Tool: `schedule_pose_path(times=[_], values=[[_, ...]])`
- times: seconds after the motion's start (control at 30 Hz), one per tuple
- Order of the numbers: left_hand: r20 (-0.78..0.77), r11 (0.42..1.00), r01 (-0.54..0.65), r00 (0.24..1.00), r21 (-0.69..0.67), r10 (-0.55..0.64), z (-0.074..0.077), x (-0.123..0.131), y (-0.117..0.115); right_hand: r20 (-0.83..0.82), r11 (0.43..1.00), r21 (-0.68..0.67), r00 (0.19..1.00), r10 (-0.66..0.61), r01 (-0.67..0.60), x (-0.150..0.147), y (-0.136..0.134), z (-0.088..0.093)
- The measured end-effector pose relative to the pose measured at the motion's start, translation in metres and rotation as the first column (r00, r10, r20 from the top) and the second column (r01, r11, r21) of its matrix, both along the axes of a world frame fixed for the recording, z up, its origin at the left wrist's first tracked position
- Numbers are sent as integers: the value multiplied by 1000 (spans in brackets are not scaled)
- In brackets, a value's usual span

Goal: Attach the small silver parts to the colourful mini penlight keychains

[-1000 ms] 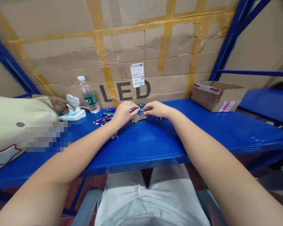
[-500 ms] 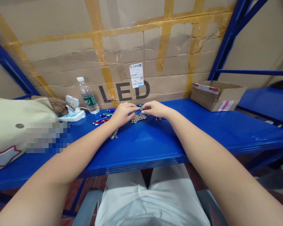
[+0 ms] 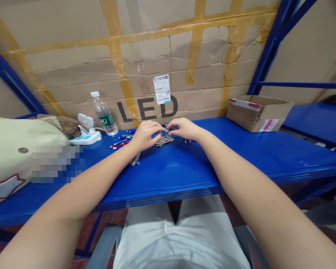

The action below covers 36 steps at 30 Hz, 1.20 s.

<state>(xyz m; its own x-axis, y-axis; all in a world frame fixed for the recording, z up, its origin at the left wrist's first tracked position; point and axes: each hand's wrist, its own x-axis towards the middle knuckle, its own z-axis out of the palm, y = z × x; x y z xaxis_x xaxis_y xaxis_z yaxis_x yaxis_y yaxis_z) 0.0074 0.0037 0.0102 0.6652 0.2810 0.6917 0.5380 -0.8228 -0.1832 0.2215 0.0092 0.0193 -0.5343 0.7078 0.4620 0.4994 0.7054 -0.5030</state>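
A pile of small, round, greyish metal pieces (image 3: 164, 140) lies on the blue table, just in front of my hands; their exact kind is too small to tell. My left hand (image 3: 147, 135) is over the pile's left edge, its fingers bent together and pointing right. From the right, my right hand (image 3: 183, 128) meets it, thumb and forefinger curled in a pinch. The fingertips of both hands almost touch above the pile. Anything between them is too small to name. Silvery metal pieces (image 3: 135, 160) lie partly hidden below my left wrist.
Several pens (image 3: 121, 143) lie left of my left hand. Behind them stand a water bottle (image 3: 105, 118) and a white power strip (image 3: 86, 138). A pale bag (image 3: 22, 134) is at far left, an open cardboard box (image 3: 257, 116) at right. Large taped cardboard (image 3: 207, 89) backs the table.
My right hand's fingertips have shifted slightly, with the forefinger lifted a little. Both hands otherwise stay in nearly the same place over the pile.
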Motion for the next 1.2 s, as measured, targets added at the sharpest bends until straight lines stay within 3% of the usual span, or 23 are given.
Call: schedule_pose_path(times=[0.17,0.3,0.37,0.47,0.6,0.7,0.8,0.9,1.03,1.13,1.2], values=[[-120,996,-82,989,19,84,2,2,-4,0,1000,10,1000,3,-3,-1,0,-1],[-108,995,-95,990,-4,94,4,3,-5,-30,999,-33,999,22,-23,-1,2,-4],[-30,993,-95,995,-68,93,5,3,-5,-56,998,-62,998,11,-15,0,5,-5],[17,956,-97,994,-276,106,7,1,-2,-22,997,-53,998,-53,52,2,8,-7],[-244,869,-99,969,-485,-26,6,-4,2,92,991,-13,987,-133,135,5,10,-8],[-359,865,-137,932,-482,-52,6,-5,4,137,988,0,978,-155,157,6,10,-8],[-368,849,-187,930,-494,-9,9,-4,3,152,987,-2,976,-157,160,6,9,-7],[-354,790,-255,934,-557,52,16,-7,3,145,990,-23,980,-134,139,5,7,-6],[-430,646,-401,894,-650,123,22,-22,8,119,995,-46,989,-83,89,4,5,-5],[-421,555,-416,898,-720,128,21,-32,12,107,996,-59,992,-64,70,3,5,-5],[-412,537,-417,901,-733,138,20,-34,14,109,996,-67,992,-58,66,3,5,-6]])
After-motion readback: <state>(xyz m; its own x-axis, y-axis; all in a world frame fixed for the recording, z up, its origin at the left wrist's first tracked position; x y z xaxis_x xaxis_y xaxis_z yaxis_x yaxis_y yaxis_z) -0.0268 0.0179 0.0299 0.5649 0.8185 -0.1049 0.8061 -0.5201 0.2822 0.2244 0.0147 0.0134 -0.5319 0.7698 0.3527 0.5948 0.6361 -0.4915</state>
